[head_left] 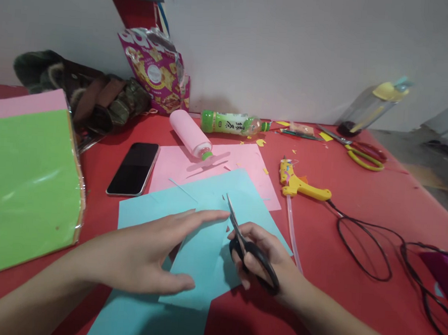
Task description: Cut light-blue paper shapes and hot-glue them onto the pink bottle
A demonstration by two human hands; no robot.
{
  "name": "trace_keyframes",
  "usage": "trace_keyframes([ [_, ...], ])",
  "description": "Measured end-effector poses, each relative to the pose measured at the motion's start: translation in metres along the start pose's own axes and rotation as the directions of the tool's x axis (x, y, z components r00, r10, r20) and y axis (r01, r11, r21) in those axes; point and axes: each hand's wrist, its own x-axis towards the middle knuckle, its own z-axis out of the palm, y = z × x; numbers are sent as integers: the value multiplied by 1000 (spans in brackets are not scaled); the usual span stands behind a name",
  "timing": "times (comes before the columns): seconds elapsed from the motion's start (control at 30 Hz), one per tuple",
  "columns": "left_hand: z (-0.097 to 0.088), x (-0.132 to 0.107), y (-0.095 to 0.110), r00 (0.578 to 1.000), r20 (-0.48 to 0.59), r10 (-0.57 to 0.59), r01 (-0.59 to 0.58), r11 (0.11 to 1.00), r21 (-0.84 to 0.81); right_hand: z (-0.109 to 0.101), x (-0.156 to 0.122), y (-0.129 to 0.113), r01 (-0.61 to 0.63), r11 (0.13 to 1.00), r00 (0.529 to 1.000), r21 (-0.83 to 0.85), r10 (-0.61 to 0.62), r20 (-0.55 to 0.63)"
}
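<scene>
My right hand [266, 256] grips black-handled scissors [254, 258], their blades pointing away from me and nearly closed. To the left, my left hand [154, 249] has its index finger and thumb stretched apart beside a cut piece of light blue paper [201, 259]; the index fingertip is close to the blades. Its other fingers are partly hidden, so I cannot tell whether they touch the piece from below. Larger blue paper [223, 185] lies under both hands, with a thin blue strip [182, 189] on it. Pink paper [163, 169] lies beneath that.
A black phone [134, 168], a pink-wrapped bottle [190, 132] and a green-labelled bottle [230, 123] lie beyond. Green sheets [26, 175] are at left. On the right are a yellow glue gun [304, 186] with a looping cord, yellow-red-handled scissors [365, 156] and a clear bottle [372, 108].
</scene>
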Motion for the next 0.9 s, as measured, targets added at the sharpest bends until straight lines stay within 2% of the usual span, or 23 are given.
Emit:
trace_keyframes([
  [0.2,-3,-3,0,1000,0,-11,11,1000,18,1,-1,-2,-17,1000,1000,-9,17,1],
  [0.47,-10,-10,-5,995,91,-32,31,999,13,1,0,-3,-48,998,999,-27,48,24],
  [0.67,-12,-11,-8,995,78,57,-56,998,-17,-1,0,-1,-56,997,996,-50,59,73],
  [0.9,-14,-10,-11,990,84,109,-102,991,-86,-1,1,-2,-49,995,991,-86,59,118],
])
